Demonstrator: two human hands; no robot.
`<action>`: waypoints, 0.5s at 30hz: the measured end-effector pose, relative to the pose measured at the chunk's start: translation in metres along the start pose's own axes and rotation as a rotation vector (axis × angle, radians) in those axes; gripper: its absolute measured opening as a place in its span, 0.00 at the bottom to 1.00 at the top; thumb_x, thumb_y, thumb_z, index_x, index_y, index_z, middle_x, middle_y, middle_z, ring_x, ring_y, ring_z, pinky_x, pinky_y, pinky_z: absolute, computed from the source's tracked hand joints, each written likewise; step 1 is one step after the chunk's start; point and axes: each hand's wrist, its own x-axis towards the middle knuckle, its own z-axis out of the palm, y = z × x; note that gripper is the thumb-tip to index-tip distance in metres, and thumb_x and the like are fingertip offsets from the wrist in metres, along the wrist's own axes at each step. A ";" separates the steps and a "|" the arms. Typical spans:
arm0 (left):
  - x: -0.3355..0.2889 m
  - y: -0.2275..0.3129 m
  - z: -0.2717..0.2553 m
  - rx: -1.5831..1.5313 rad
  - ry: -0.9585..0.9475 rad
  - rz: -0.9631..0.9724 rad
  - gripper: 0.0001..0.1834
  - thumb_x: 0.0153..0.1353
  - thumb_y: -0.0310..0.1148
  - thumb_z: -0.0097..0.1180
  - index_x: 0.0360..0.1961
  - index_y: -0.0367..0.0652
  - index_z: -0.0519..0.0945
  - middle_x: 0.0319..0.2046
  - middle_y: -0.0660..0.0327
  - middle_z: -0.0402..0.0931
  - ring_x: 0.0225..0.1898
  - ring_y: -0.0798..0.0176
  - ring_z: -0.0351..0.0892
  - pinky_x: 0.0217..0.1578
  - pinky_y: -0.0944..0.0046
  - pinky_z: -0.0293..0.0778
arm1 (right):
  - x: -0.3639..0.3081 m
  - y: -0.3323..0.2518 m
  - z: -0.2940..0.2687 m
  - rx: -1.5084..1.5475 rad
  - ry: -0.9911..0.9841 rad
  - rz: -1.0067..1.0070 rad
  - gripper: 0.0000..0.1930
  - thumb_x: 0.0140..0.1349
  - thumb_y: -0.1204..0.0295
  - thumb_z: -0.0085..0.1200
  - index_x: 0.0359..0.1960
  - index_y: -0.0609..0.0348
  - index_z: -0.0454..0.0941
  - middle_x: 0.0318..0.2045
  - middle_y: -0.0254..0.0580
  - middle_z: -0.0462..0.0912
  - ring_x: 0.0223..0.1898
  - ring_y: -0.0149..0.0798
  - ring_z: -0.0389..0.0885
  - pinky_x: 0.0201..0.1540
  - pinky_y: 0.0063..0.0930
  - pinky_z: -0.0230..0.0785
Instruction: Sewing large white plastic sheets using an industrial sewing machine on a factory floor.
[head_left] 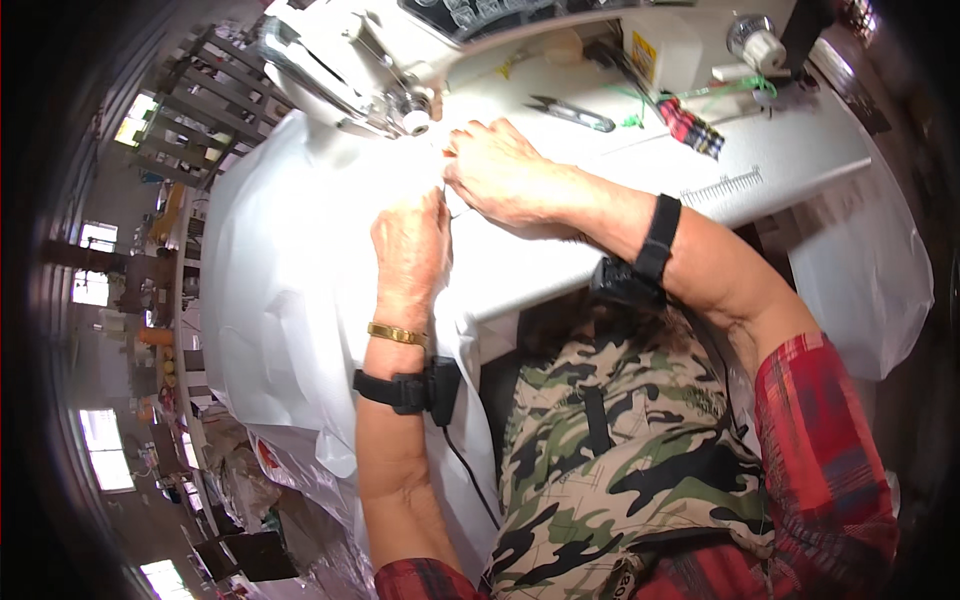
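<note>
A large sheet of white fabric [275, 270] spreads over the left of the sewing machine table and hangs down its front. My left hand [410, 235] is closed on the fabric's edge, just in front of the sewing machine [350, 65]. Close by on the right, my right hand [505, 175] has its fingers bent and pinched on the same fabric, beside the needle area. Glare washes out the cloth between the hands, and the fingertips are partly hidden. The presser foot and needle cannot be made out clearly.
Thread snips [570, 113] lie on the white machine bed [800, 150], right of my hands. Beyond them are a red-and-black bundle [690, 128] and green thread [735, 88]. A white plastic bag [860, 270] hangs at the right. Black straps with small devices circle both my forearms.
</note>
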 end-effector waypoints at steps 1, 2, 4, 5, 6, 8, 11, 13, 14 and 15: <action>0.000 0.002 -0.003 0.007 0.018 -0.003 0.03 0.54 0.26 0.55 0.27 0.38 0.78 0.22 0.47 0.76 0.28 0.42 0.78 0.31 0.49 0.73 | -0.001 -0.002 -0.003 0.061 0.001 0.009 0.12 0.63 0.67 0.46 0.35 0.59 0.80 0.38 0.46 0.75 0.48 0.46 0.72 0.49 0.43 0.62; -0.001 0.003 -0.007 -0.024 -0.022 -0.054 0.04 0.54 0.27 0.54 0.25 0.37 0.77 0.21 0.46 0.75 0.27 0.42 0.78 0.31 0.49 0.72 | 0.000 -0.003 -0.007 0.052 0.009 -0.008 0.12 0.63 0.67 0.46 0.35 0.59 0.80 0.38 0.46 0.75 0.48 0.46 0.72 0.49 0.43 0.62; -0.005 0.008 -0.012 -0.074 0.010 -0.079 0.08 0.54 0.29 0.53 0.22 0.37 0.76 0.18 0.46 0.73 0.24 0.41 0.76 0.28 0.49 0.71 | 0.001 -0.006 -0.017 0.061 -0.118 0.042 0.12 0.64 0.67 0.45 0.36 0.58 0.81 0.38 0.45 0.74 0.47 0.46 0.71 0.49 0.42 0.60; -0.009 0.015 -0.015 -0.085 -0.001 -0.105 0.07 0.54 0.29 0.54 0.22 0.37 0.76 0.19 0.47 0.73 0.24 0.42 0.76 0.28 0.49 0.71 | 0.000 -0.004 -0.019 0.116 -0.098 0.041 0.11 0.60 0.69 0.46 0.33 0.58 0.81 0.39 0.46 0.76 0.48 0.46 0.73 0.47 0.45 0.62; -0.013 0.022 -0.018 -0.096 -0.013 -0.130 0.07 0.54 0.29 0.54 0.22 0.38 0.76 0.19 0.48 0.74 0.24 0.43 0.76 0.28 0.50 0.71 | -0.001 0.000 -0.022 0.107 -0.091 0.031 0.11 0.60 0.69 0.46 0.33 0.58 0.81 0.39 0.46 0.76 0.48 0.46 0.73 0.47 0.45 0.62; -0.024 0.025 -0.021 -0.100 0.010 -0.162 0.05 0.55 0.29 0.55 0.25 0.39 0.78 0.21 0.51 0.75 0.25 0.45 0.77 0.28 0.51 0.71 | 0.001 -0.003 -0.030 0.158 -0.181 0.054 0.14 0.65 0.67 0.44 0.40 0.59 0.82 0.43 0.44 0.77 0.51 0.43 0.71 0.53 0.39 0.60; -0.033 0.023 -0.023 -0.120 0.009 -0.150 0.06 0.56 0.29 0.56 0.33 0.39 0.81 0.23 0.54 0.74 0.24 0.49 0.76 0.27 0.54 0.72 | 0.004 -0.004 -0.036 0.185 -0.219 0.066 0.14 0.65 0.68 0.44 0.42 0.59 0.83 0.45 0.43 0.79 0.53 0.42 0.72 0.55 0.37 0.61; -0.032 0.022 -0.020 -0.167 0.003 -0.104 0.08 0.55 0.27 0.57 0.37 0.38 0.82 0.24 0.55 0.72 0.23 0.51 0.75 0.27 0.55 0.72 | 0.002 -0.003 -0.036 0.204 -0.199 0.083 0.14 0.66 0.68 0.45 0.42 0.59 0.83 0.46 0.43 0.79 0.54 0.42 0.73 0.56 0.38 0.61; -0.030 0.021 -0.020 -0.164 0.006 -0.104 0.08 0.55 0.27 0.57 0.37 0.38 0.82 0.24 0.55 0.72 0.23 0.51 0.75 0.27 0.55 0.72 | 0.003 -0.005 -0.035 0.202 -0.197 0.080 0.14 0.66 0.68 0.45 0.42 0.59 0.83 0.46 0.43 0.79 0.54 0.42 0.73 0.56 0.38 0.61; -0.029 0.021 -0.020 -0.193 -0.009 -0.108 0.08 0.55 0.26 0.57 0.37 0.37 0.82 0.24 0.54 0.72 0.24 0.51 0.76 0.28 0.55 0.72 | 0.002 -0.006 -0.035 0.175 -0.181 0.080 0.14 0.66 0.68 0.45 0.42 0.59 0.83 0.46 0.43 0.79 0.54 0.42 0.73 0.55 0.37 0.61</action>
